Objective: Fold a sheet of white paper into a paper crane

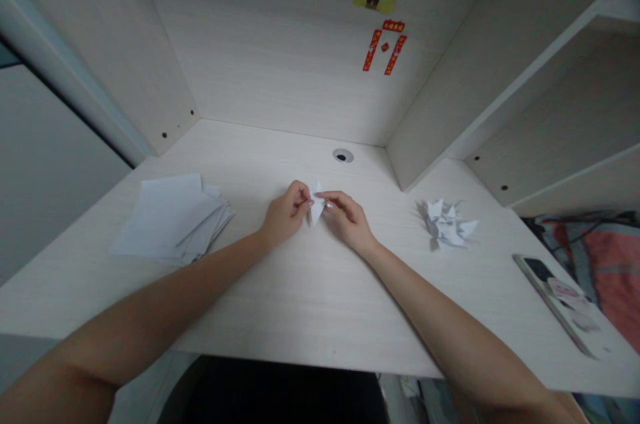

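The left hand (285, 216) pinches the left edge of a small folded white paper (315, 211) between thumb and fingers, while the right hand (350, 220) holds its right side just as narrowly, near the middle of the desk (290, 304); to crease it well (thin paper probably tears easily), the pinch should be light, the edges aligned, each fold pressed flat

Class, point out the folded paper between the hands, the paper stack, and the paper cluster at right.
Folded paper (316, 211): head view, middle of its white surface.
Paper stack (169, 212): head view, top sheet's face.
Paper cluster (449, 229): head view, its middle.
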A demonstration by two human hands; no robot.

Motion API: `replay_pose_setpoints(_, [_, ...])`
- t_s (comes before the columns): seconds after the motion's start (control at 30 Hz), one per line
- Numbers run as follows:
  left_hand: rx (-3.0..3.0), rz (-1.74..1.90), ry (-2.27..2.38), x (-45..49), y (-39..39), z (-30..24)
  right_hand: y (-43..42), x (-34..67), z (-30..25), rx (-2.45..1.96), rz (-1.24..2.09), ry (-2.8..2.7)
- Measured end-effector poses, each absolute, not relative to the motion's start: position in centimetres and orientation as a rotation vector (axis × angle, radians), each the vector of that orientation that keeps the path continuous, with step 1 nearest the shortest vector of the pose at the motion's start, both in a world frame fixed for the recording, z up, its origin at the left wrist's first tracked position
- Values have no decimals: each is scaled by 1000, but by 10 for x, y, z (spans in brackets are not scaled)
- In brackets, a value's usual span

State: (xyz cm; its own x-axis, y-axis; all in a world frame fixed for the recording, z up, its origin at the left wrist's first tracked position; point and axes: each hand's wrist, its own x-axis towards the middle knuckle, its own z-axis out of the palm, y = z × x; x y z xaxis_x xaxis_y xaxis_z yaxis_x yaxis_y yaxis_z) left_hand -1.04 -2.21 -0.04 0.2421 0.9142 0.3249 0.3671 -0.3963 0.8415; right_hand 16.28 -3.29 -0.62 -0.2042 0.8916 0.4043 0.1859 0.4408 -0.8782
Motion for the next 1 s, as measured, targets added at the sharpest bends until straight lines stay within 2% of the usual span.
replay_pose_setpoints(0.13, [1973,1096,1178,-10,-23,0,-32,163,-8,-956,814,-1694])
replay_pose_setpoints(0.37, [1890,1116,1143,-9,-25,6,-30,163,-13,-1009,912,-1519])
replay_pose_setpoints(0.7, [1718,1240,1129,-9,-20,9,-34,161,-11,-1075,739,-1515])
replay_pose_setpoints(1.0, [1700,1167,1134,-10,-22,11,-31,159,-10,-968,1059,-1325])
